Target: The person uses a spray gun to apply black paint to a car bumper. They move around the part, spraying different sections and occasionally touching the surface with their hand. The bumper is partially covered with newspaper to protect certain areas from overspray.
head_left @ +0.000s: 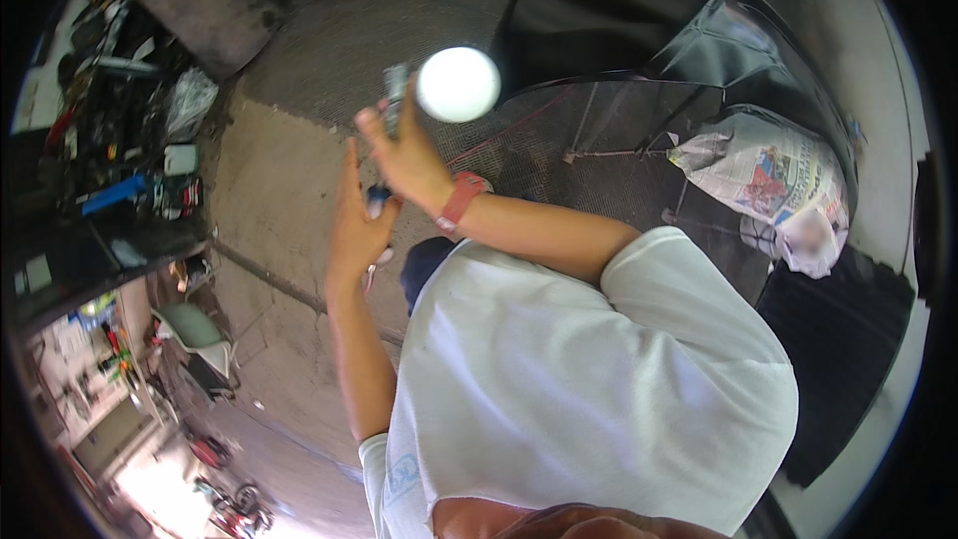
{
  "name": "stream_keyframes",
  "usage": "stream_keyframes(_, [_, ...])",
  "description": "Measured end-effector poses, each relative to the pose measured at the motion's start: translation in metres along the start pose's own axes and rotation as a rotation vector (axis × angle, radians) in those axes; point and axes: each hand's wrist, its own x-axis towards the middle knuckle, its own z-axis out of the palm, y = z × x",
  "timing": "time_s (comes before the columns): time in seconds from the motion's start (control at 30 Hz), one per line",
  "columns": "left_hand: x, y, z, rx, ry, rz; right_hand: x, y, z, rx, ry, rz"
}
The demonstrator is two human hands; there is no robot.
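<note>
My right hand (411, 162), with a red band on its wrist, is out in front with its fingers closed about a grey ribbed tool (394, 100). Right beside those fingers is a bright white round cup-like thing (458, 85); whether it is joined to the tool I cannot tell. My left hand (359, 230) is just below and to the left, its fingers stretched out and its thumb apart. Between that thumb and palm a small dark blue and white piece (378, 200) shows, partly hidden; it does not look gripped.
A large glossy black panel (609, 15) rests on a thin-legged stand (619, 153) ahead right. Newspaper-wrapped bundle (763, 175) hangs near the right wall. At left are cluttered shelves (110, 120), a dark flat sheet (205, 5) and a pale green chair (190, 325).
</note>
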Motion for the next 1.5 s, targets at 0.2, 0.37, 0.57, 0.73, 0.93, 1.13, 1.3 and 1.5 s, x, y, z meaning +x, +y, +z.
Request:
stream_keyframes(0.2, [0.073,-0.082,-0.056,-0.004,-0.210,-0.208,0.031,-0.017,0.064,-0.348,-0.308,-0.033])
stream_keyframes(0.37, [0.125,-0.160,-0.090,-0.130,-0.315,-0.425,0.019,0.010,0.069,-0.620,-0.383,-0.233])
stream_keyframes(0.57, [0.139,-0.213,-0.135,-0.064,-0.519,-0.231,-0.041,-0.018,0.118,-0.496,0.152,-0.386])
stream_keyframes(0.73, [0.141,-0.225,-0.137,0.106,-0.610,0.014,-0.073,0.003,0.154,-0.606,0.446,-0.469])
stream_keyframes(0.93, [0.133,-0.102,-0.105,0.008,-0.999,0.086,-0.067,0.055,0.167,-0.265,0.540,-0.147])
stream_keyframes(1.13, [0.088,-0.040,-0.063,-0.289,-1.337,0.076,-0.082,0.039,0.107,0.102,1.016,-0.271])
stream_keyframes(1.3, [0.045,-0.103,-0.014,-0.176,-1.454,-0.110,-0.133,0.020,0.023,0.371,1.112,-0.485])
stream_keyframes(1.5, [-0.011,-0.277,-0.014,0.565,-1.394,-0.073,-0.185,0.005,-0.157,0.416,1.102,-0.373])
